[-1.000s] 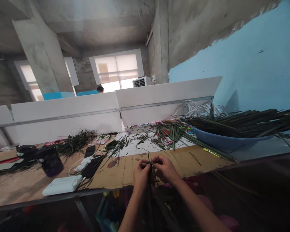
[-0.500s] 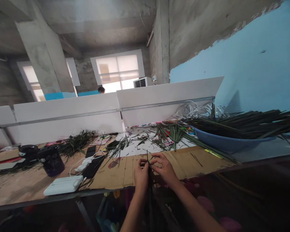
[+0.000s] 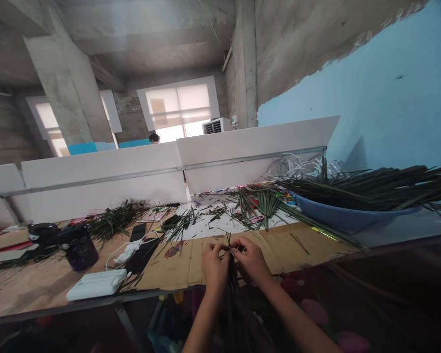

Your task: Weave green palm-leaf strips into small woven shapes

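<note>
Close together over the front edge of the cardboard (image 3: 191,264), both my hands pinch thin dark green leaf strips (image 3: 232,282). My left hand (image 3: 215,264) is closed, thumb against fingers, on the strips' upper end. My right hand (image 3: 250,257) is closed too, its fingertips at the same spot. Short strip ends cross and poke up just above the fingertips. The long ends hang down between my forearms into the dark below the table edge, where they are hard to follow.
Right of my hands, a blue basin (image 3: 353,219) overflows with long leaves. Cut leaf pieces (image 3: 183,223) litter the white sheet behind the cardboard. On the left are a white power bank (image 3: 95,285), a phone (image 3: 141,255), cables and a dark cup (image 3: 80,250). White partitions (image 3: 242,144) stand behind.
My right hand's spread fingers have closed into a pinch beside my left hand. The strip ends at the fingertips now cross, where one stood upright before.
</note>
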Available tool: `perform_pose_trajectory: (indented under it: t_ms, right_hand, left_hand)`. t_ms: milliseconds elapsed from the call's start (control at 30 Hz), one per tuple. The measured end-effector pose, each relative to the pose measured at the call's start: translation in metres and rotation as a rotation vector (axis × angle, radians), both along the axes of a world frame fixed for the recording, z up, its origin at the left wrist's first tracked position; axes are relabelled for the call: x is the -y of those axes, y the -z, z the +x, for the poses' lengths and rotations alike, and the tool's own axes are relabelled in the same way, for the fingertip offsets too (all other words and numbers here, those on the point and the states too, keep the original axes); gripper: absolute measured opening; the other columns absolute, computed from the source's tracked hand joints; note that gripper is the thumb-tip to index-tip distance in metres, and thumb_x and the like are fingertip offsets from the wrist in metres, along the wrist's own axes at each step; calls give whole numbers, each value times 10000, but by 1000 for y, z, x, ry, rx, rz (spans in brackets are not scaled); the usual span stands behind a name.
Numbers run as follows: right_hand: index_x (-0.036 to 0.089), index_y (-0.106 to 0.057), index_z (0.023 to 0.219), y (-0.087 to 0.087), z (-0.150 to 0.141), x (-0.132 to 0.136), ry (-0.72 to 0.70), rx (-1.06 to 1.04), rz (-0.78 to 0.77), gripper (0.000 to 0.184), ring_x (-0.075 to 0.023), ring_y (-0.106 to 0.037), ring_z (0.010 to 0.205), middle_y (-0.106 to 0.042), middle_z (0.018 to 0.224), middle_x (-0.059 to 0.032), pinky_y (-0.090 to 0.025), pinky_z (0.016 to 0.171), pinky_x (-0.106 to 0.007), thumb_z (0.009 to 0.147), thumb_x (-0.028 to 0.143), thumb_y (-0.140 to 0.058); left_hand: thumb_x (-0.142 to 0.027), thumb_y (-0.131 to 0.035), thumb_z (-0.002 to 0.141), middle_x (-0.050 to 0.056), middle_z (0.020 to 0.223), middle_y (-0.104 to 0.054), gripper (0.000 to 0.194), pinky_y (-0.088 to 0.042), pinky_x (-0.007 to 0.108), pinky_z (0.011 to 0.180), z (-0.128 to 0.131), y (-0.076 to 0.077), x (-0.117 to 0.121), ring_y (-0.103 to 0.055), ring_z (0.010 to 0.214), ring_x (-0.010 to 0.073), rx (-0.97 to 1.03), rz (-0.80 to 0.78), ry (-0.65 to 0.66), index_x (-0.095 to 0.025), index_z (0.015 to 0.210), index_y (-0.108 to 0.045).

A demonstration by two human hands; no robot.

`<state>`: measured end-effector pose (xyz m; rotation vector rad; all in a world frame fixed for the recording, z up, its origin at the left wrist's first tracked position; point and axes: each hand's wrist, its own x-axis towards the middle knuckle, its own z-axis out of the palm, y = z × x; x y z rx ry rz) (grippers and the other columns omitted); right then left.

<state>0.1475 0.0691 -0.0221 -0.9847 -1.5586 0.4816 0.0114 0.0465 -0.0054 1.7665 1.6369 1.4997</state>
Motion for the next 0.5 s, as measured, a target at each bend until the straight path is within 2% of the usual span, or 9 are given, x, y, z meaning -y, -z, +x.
perform_pose_trajectory:
  t_ms: [233, 367, 500]
  right_hand:
    - [231, -683, 800, -7, -6, 7, 33, 28, -14, 77, -238, -651, 778, -717, 806, -41, -460, 702, -311, 784, 249, -609]
    - [233, -674, 820, -6, -5, 8, 78, 48, -5, 83, -245, -666, 794, -724, 826, -48, -477, 729, -323, 788, 242, -598]
    - [230, -659, 877, 0, -6, 5, 133, 67, 4, 123, -247, -689, 811, -743, 868, -58, -492, 713, -315, 799, 230, -562]
  left_hand:
    - [-186, -618, 766, 82, 859, -689, 108, -384, 384, 810, 5, 3, 4, -588, 916, 316, -119, 39, -9, -254, 724, -691]
    - [-151, -591, 752, 70, 798, -694, 122, -399, 356, 774, 9, 5, 2, -603, 870, 292, -111, 37, -1, -245, 739, -668]
    - [-120, -543, 752, 77, 845, -721, 175, -426, 349, 794, 10, 7, -2, -622, 894, 277, -77, 21, 9, -228, 802, -672]
